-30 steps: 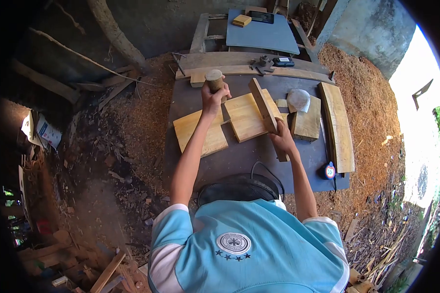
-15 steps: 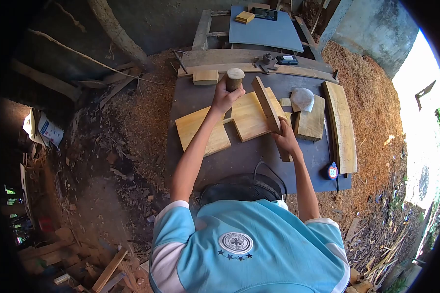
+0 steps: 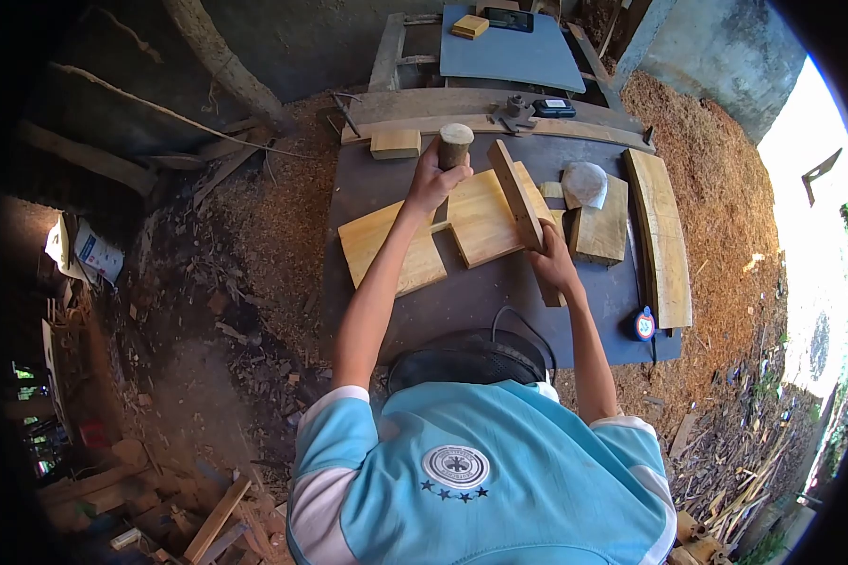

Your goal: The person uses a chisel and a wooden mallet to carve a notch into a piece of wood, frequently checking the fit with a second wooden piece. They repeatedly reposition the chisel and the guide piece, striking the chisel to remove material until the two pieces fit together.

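Note:
My left hand (image 3: 433, 181) is wrapped round an upright wooden cylinder (image 3: 456, 135) with a pale round top, above a notched wooden board. The board (image 3: 485, 221) lies aslant on the dark table, and its notch opens toward me. My right hand (image 3: 552, 259) grips the lower part of a narrow wooden strip (image 3: 514, 193), which stands on edge across the board's right part. What lies under the cylinder is hidden by my left hand.
A wood block (image 3: 599, 226) and a whitish rounded object (image 3: 584, 185) sit right of the board. Further right lie a long plank (image 3: 660, 240) and a blue tape measure (image 3: 644, 324). Behind are a small block (image 3: 396, 143), a metal tool (image 3: 514, 115) and a black device (image 3: 553, 108).
The camera view has shifted slightly. Both hands keep their holds, with the cylinder and the strip in nearly the same places.

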Demonstrator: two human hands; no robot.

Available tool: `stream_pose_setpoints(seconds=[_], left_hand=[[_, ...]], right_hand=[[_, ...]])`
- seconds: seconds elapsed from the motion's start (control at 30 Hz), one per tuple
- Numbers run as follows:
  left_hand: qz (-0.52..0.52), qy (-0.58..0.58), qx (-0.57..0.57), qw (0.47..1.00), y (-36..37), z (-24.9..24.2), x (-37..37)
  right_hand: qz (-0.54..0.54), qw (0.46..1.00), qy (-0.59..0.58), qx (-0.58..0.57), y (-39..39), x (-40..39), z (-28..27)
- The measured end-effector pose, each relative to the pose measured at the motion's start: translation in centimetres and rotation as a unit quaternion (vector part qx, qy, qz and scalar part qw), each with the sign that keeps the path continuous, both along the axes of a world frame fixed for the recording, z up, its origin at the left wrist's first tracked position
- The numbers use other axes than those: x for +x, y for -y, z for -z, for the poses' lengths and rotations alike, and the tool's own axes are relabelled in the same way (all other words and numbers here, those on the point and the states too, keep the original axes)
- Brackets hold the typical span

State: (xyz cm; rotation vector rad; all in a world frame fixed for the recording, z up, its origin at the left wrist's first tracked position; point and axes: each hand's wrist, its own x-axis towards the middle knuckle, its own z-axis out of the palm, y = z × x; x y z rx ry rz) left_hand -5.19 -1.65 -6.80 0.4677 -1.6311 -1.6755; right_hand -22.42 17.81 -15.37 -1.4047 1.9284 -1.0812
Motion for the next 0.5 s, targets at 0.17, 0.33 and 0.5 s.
stream_pose_setpoints(seconds=[0.17,0.33,0.5], left_hand=[[0.000,-0.009,-0.018,1.000,-0.1,0.0,-0.3],[-0.004,0.005,-0.037,0.999,0.1,0.8,-0.4],[-0.004,-0.017,-0.032,0.999,0.3,1.3,0.0]], right_hand=[[0.001,1.000,0.017,0.012,-0.1,0.2,-0.7],[-0.013,0.999,-0.008,0.035,0.0,0.2,-2.0],[-0.034,0.995,0.039,0.083,0.7,0.0,-7.7]])
